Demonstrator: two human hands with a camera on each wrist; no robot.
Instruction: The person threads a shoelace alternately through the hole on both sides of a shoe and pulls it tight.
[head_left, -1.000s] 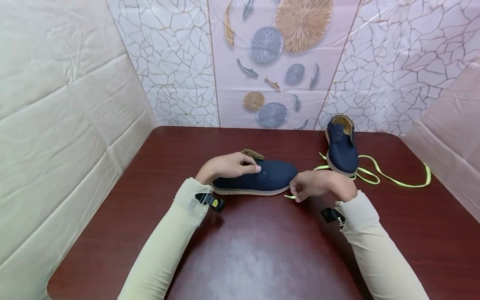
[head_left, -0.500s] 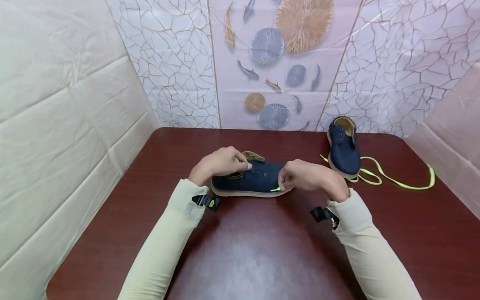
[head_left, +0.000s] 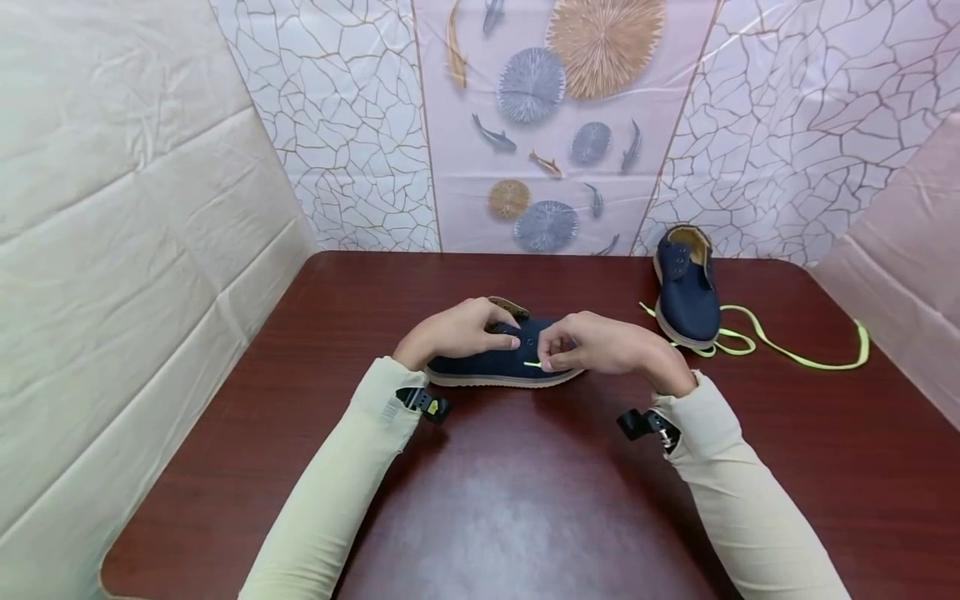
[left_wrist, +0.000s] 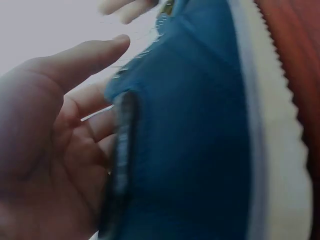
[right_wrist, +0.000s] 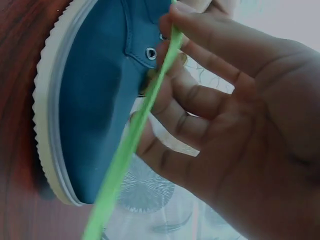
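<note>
A navy blue shoe [head_left: 487,364] with a pale sole lies crosswise on the dark red table, toe to the right. My left hand [head_left: 456,330] is at its opening and eyelets. In the left wrist view, the thumb [left_wrist: 97,57] stands off the blue upper, and the other fingers are partly hidden behind its edge. Over the shoe's front part, my right hand [head_left: 600,342] pinches a neon yellow-green shoelace [right_wrist: 145,110] between thumb and fingers near its end. The lace tip [head_left: 532,364] points left, close to a metal eyelet [right_wrist: 151,53].
Another navy shoe [head_left: 688,308] stands at the back right of the table [head_left: 480,500]. A second yellow-green lace [head_left: 806,362] trails from beneath it toward the right edge. Patterned cloth [head_left: 360,125] hangs behind the table, with a pale cloth wall [head_left: 112,292] on the left.
My right hand has moved left with the shoelace, from beside the toe to the eyelets. The left hand pulled back slightly, then came forward again, thumb and forefinger now spread.
</note>
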